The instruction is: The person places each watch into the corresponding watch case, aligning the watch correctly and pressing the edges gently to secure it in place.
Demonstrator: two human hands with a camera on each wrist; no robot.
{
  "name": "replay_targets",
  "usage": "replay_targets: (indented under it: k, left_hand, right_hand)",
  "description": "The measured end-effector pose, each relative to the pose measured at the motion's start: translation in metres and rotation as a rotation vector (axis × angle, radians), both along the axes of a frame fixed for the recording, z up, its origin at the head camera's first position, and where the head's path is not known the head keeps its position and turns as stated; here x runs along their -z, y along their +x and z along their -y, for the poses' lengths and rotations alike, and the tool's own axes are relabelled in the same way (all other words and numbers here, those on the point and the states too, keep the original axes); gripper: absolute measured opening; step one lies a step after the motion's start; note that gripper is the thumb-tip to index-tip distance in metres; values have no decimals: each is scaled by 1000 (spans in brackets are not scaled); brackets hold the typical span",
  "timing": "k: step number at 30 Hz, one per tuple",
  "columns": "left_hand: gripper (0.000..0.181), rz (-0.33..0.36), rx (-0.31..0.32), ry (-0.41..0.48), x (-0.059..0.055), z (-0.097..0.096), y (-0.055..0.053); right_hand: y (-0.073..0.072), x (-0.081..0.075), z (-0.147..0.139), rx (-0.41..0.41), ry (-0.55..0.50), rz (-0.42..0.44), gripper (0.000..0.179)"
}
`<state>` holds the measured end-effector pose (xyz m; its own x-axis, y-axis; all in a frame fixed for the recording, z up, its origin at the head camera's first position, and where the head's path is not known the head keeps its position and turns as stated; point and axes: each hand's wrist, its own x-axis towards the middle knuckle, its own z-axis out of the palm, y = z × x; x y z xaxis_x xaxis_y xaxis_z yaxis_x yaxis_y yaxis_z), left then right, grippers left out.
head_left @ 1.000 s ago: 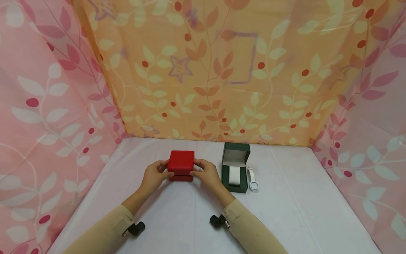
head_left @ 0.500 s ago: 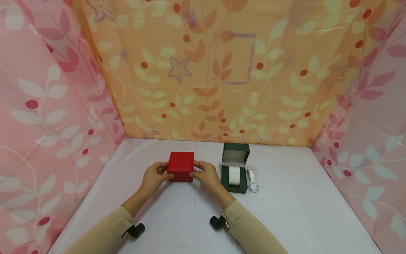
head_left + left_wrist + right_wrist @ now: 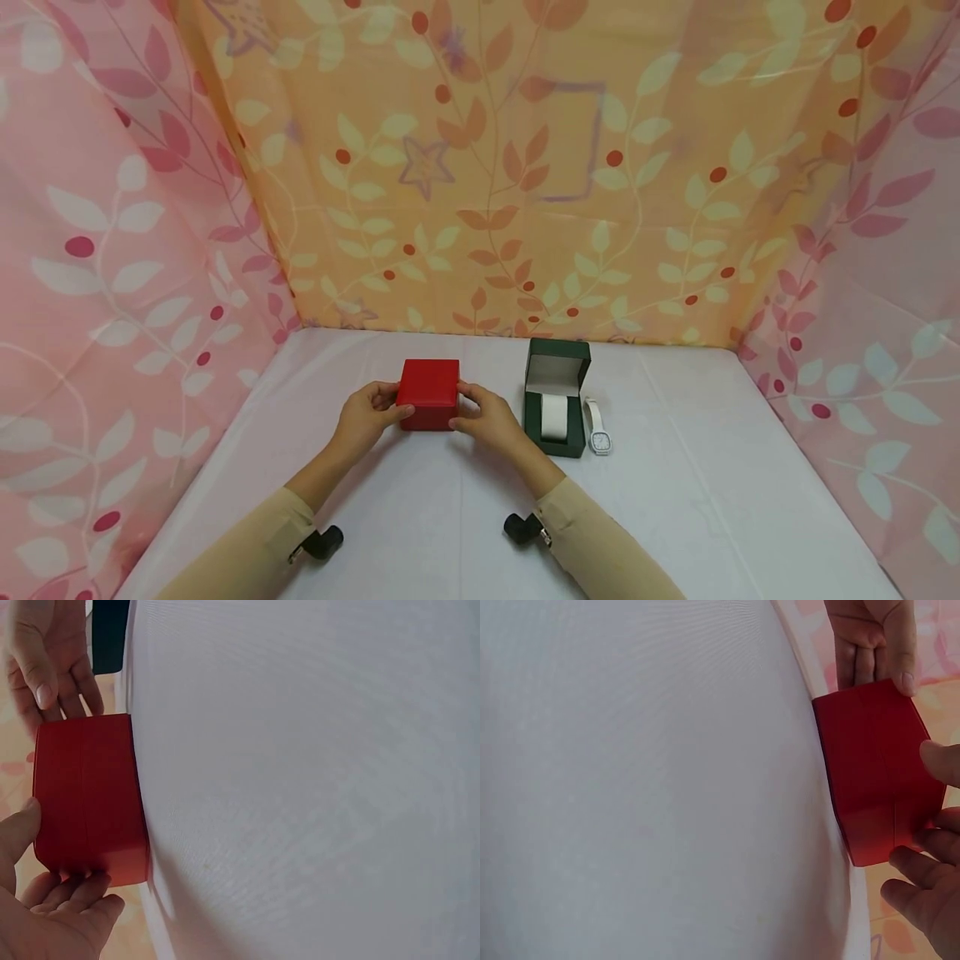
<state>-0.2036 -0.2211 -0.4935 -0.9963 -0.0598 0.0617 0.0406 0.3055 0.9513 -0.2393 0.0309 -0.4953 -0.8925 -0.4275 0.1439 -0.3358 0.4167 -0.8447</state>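
Note:
A red hinged box (image 3: 428, 395) stands on the white-covered table with its lid down. My left hand (image 3: 365, 417) grips its left end, thumb at the front corner and fingers along the side. At the opposite end, my right hand (image 3: 487, 414) has its fingertips by the side and its thumb near the lower front corner. In the left wrist view that right thumb (image 3: 45, 694) stands off the box's end. A thin seam between lid and base shows in the right wrist view. Right of the hands stands an upright-lidded green watch box (image 3: 555, 442) with a white cushion (image 3: 554, 415) inside.
A white-strapped wristwatch (image 3: 598, 429) lies just right of the green box. Pink leaf-patterned cloth walls (image 3: 127, 333) flank the table (image 3: 675, 500), and an orange patterned cloth (image 3: 487, 167) hangs behind it. Black wrist cameras are fixed at both sleeves.
The red box's lid has come down onto its base, and the dark gap at its front is gone. My right thumb has slipped lower and the right forearm moved slightly right.

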Motion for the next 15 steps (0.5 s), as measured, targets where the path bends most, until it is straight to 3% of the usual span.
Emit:
replay_targets:
  k: [9, 15]
  left_hand:
    - [56, 10, -9, -95, -4, -2, 3]
    - [55, -58, -13, -133, -14, -4, 7]
  right_hand:
    - [2, -2, -5, -5, 33, 11, 64]
    - [2, -5, -8, -17, 63, -16, 58]
